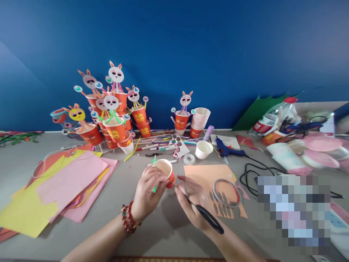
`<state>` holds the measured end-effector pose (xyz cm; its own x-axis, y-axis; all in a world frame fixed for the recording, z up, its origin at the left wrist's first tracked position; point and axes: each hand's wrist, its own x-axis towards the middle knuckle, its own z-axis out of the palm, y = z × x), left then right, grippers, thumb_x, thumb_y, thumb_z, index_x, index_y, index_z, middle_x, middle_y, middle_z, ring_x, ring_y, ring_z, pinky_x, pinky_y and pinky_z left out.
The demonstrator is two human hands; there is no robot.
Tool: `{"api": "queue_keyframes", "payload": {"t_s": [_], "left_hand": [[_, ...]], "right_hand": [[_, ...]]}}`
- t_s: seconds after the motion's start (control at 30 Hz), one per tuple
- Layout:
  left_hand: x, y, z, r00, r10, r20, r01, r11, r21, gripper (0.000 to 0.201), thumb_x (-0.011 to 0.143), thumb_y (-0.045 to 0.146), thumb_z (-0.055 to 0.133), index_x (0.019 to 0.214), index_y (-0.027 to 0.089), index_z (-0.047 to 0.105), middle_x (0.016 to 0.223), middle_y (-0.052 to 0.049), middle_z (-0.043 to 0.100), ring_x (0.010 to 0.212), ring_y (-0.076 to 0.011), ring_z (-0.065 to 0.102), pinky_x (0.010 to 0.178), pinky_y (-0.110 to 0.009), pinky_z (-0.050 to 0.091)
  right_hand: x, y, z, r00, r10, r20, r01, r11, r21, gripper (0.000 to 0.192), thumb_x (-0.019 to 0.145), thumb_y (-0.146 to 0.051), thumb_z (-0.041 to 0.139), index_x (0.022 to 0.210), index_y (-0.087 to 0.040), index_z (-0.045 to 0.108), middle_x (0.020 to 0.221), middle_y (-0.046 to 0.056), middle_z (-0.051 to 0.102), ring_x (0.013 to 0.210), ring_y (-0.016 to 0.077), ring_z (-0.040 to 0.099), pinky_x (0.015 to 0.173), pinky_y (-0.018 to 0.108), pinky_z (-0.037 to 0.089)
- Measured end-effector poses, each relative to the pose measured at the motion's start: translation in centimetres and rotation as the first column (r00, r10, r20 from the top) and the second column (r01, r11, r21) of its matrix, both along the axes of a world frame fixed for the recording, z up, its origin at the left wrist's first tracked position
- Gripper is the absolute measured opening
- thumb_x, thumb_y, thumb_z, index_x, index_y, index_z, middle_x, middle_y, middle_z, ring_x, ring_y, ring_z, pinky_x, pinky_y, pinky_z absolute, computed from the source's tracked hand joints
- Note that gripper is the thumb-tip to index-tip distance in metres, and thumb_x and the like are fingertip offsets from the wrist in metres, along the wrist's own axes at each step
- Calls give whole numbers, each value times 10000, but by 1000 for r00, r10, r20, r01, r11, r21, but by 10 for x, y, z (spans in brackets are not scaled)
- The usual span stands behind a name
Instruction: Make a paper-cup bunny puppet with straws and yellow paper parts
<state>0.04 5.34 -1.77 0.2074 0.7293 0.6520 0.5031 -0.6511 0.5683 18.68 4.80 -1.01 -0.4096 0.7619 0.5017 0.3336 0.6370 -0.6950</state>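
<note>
The left hand [148, 194] is closed around an orange paper cup [164, 171], holding it tilted just above the grey table [152, 233], a little in front of the person and beside the peach sheet; a thin green stick [154, 174] is pinched against the cup's near side; the right hand [195, 203] is clamped on a pair of black-handled scissors [200, 209], their narrow tip touching the cup's lower wall. To pierce well, I judge the cup wants a firm but light hold so the thin wall does not buckle, with the point turned gently rather than pushed, and the fingers kept off the far side of the wall. The cup is smooth and waxy, pale inside; the peach paper sheet [207, 174] is matte, with leaf-shaped holes cut out; on it lies a ring of tape [227, 193], thin and round; to the left, soft pink and yellow papers [62, 189] lie fanned; behind stand finished rabbit cups [114, 120] with round card faces; a blue glue gun [226, 150] lies near a white cup [203, 149].
</note>
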Motion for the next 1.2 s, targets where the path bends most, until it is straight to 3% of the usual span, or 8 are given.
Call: {"api": "queue_keyframes", "payload": {"t_s": [0.13,0.27,0.4,0.5,0.7,0.9,1.07,1.2], "left_hand": [[1,0,3,1000,-6,30,8,999,-47,110,878,92,606,897,200,608,822,-38,682,870,-188,617,850,-363,493],[2,-3,3,999,29,-29,-28,999,30,148,862,68,619,909,208,603,850,-24,704,903,-192,626,974,-446,433],[2,-5,4,990,75,-122,-60,991,122,194,851,43,625,945,211,612,879,-16,729,939,-194,635,1025,-481,382],[1,-6,4,984,88,-157,-64,987,150,204,855,47,619,971,214,617,896,-18,738,951,-199,640,1043,-492,362],[1,-2,2,997,44,-63,-41,998,52,140,864,73,607,907,205,594,837,-24,697,897,-192,629,938,-424,450],[1,-2,4,997,53,-50,-54,998,-21,110,877,97,594,901,204,590,821,-17,681,848,-179,632,1035,-479,414],[0,-5,4,989,82,-125,-70,993,93,168,857,59,604,922,214,607,877,-17,718,924,-191,644,1067,-502,379],[1,-6,6,978,110,-180,-82,984,155,201,855,48,605,959,220,620,896,-15,736,944,-196,650,1090,-529,342]], "right_hand": [[3,4,4,998,18,63,-25,994,106,316,972,-170,390,686,-226,512,594,-17,554,559,153,563,982,423,483],[2,-2,-3,998,1,-63,-10,990,-141,351,997,-279,392,684,-221,540,604,6,556,707,191,633,837,349,528],[-6,-9,-17,950,-135,-280,-64,796,-602,437,985,-471,399,698,-194,577,556,-6,540,517,139,551,471,228,440],[-11,-11,-22,909,-215,-356,-113,695,-710,482,960,-543,414,671,-185,559,529,-13,529,482,120,514,413,198,380],[-1,1,-7,994,45,-103,-63,982,-179,342,1004,-280,383,703,-216,531,616,-17,530,614,147,571,878,363,514],[8,10,-1,989,87,121,-107,979,173,232,943,-125,399,749,-224,482,628,-28,528,546,136,511,1047,462,432],[2,1,-5,997,29,-76,-42,982,-182,340,1005,-255,375,693,-225,506,614,-14,542,653,156,596,939,357,496],[-4,-5,-15,969,-74,-237,-71,833,-548,433,1014,-414,354,694,-205,556,583,-10,552,559,137,566,598,246,505]]}}
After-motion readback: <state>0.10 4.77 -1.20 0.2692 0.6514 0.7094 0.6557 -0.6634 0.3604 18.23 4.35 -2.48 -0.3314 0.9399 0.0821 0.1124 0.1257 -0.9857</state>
